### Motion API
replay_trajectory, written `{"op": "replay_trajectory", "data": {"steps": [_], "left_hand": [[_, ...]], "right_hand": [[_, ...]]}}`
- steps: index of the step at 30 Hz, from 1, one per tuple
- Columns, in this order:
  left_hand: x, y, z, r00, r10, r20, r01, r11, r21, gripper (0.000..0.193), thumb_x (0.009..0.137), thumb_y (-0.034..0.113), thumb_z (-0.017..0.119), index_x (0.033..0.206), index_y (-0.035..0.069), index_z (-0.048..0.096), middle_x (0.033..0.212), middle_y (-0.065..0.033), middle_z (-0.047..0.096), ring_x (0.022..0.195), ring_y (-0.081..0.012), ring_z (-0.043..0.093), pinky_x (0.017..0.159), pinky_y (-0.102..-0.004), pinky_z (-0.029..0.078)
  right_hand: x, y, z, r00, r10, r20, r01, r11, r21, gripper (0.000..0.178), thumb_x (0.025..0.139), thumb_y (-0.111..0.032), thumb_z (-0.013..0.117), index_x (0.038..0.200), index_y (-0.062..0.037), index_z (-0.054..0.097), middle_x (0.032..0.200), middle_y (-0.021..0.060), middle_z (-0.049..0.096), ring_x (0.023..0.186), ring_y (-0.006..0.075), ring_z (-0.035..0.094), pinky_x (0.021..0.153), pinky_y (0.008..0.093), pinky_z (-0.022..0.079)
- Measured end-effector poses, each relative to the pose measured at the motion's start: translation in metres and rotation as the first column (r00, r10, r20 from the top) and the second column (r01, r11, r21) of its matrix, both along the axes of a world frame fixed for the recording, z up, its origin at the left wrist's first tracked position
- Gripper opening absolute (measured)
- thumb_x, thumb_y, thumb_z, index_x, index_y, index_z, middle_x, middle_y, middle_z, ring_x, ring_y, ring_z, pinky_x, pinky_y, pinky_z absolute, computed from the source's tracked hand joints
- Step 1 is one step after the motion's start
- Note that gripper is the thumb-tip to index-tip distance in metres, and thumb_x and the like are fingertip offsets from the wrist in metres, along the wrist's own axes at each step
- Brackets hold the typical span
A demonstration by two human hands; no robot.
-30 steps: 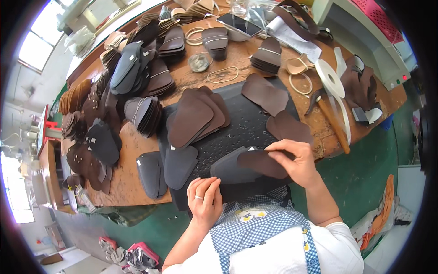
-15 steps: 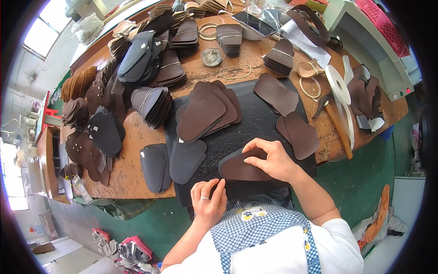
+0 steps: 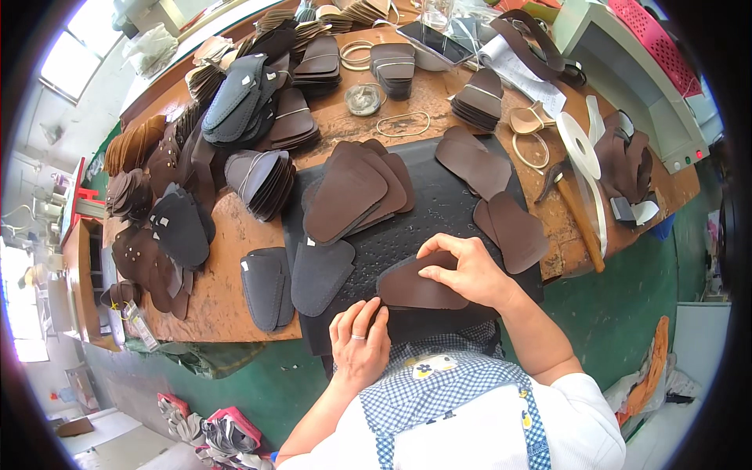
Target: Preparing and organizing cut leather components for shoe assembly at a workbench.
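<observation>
A brown leather piece (image 3: pixel 423 288), rounded at its left end, lies over a dark grey piece whose edge shows along the far side. My right hand (image 3: pixel 476 276) grips its right part, index finger over the far edge and thumb on the brown face. At the near left end, the bent fingers of my left hand (image 3: pixel 360 338) are closed against the edge of the same leather piece. Both hands work at the near side of a black pitted mat (image 3: pixel 392 270). Beyond them lies a pile of brown leather pieces (image 3: pixel 348 192).
Left of the mat are grey stitched pieces (image 3: pixel 266 290). More brown pieces (image 3: pixel 513 235) lie at its right. A wooden-handled hammer (image 3: pixel 580 219) and a white tape roll (image 3: pixel 580 145) are farther right. Banded leather stacks (image 3: pixel 262 184) crowd the far left of the wooden table (image 3: pixel 243 227).
My left hand has shifted slightly up and right, bringing its fingertips to the left end of the leather piece. My right hand keeps nearly the same place.
</observation>
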State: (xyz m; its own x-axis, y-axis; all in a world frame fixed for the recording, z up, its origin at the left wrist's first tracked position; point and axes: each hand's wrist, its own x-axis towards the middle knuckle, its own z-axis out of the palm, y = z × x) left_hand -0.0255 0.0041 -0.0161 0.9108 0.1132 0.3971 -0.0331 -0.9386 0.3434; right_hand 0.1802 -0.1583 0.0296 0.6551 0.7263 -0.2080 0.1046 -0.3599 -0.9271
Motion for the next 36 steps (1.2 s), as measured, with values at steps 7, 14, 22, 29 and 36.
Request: {"op": "replay_trajectory", "data": {"steps": [7,14,22,29,36], "left_hand": [[0.002,0.001,0.003,0.998,-0.038,-0.049,0.038,0.999,-0.013,0.036,0.077,-0.002,0.068,0.113,0.002,0.071,0.148,-0.0051,0.061,0.135,-0.0285,0.055,0.105,-0.0432,0.040],[0.007,-0.002,0.009,1.000,0.025,-0.003,-0.025,0.998,-0.059,0.024,0.082,-0.005,0.064,0.105,0.001,0.069,0.133,-0.0074,0.071,0.123,-0.0308,0.063,0.104,-0.0451,0.041],[0.022,-0.001,0.015,0.999,-0.046,0.004,0.046,0.995,-0.088,0.034,0.080,0.005,0.076,0.114,0.001,0.070,0.134,-0.0127,0.069,0.130,-0.0333,0.058,0.111,-0.0505,0.039],[0.062,-0.015,0.032,0.858,-0.332,-0.393,0.312,0.943,-0.116,0.094,0.086,0.040,0.076,0.159,-0.001,0.034,0.168,-0.0193,0.028,0.158,-0.0387,0.019,0.127,-0.0560,0.012],[0.102,0.008,0.043,0.995,-0.089,0.037,0.095,0.836,-0.541,0.030,0.089,-0.002,0.071,0.118,0.002,0.068,0.103,-0.0174,0.070,0.100,-0.0354,0.068,0.093,-0.0400,0.053]], "right_hand": [[-0.005,-0.006,-0.007,0.993,-0.053,0.101,0.044,0.995,0.095,0.028,0.090,-0.011,0.078,0.113,-0.0005,0.066,0.091,0.0126,0.075,0.079,0.0178,0.074,0.073,0.0321,0.057],[0.004,-0.032,0.000,0.982,-0.185,0.033,0.185,0.983,-0.001,0.029,0.088,-0.006,0.078,0.113,0.0003,0.065,0.079,0.0053,0.065,0.067,0.0095,0.064,0.063,0.0269,0.054],[-0.002,-0.029,0.002,0.942,-0.127,0.312,0.169,0.979,-0.112,0.027,0.087,-0.005,0.077,0.113,-0.0029,0.067,0.076,0.0040,0.063,0.066,0.0107,0.065,0.062,0.0276,0.054],[-0.021,-0.022,-0.016,0.763,-0.131,0.633,0.207,0.977,-0.048,0.027,0.092,-0.015,0.071,0.117,-0.0066,0.066,0.097,0.0113,0.070,0.081,0.0299,0.072,0.072,0.0403,0.058],[-0.025,-0.049,-0.003,0.710,-0.375,0.595,0.260,0.926,0.274,0.024,0.087,-0.002,0.079,0.109,-0.0043,0.069,0.087,0.0086,0.067,0.072,0.0221,0.068,0.066,0.0328,0.055]]}}
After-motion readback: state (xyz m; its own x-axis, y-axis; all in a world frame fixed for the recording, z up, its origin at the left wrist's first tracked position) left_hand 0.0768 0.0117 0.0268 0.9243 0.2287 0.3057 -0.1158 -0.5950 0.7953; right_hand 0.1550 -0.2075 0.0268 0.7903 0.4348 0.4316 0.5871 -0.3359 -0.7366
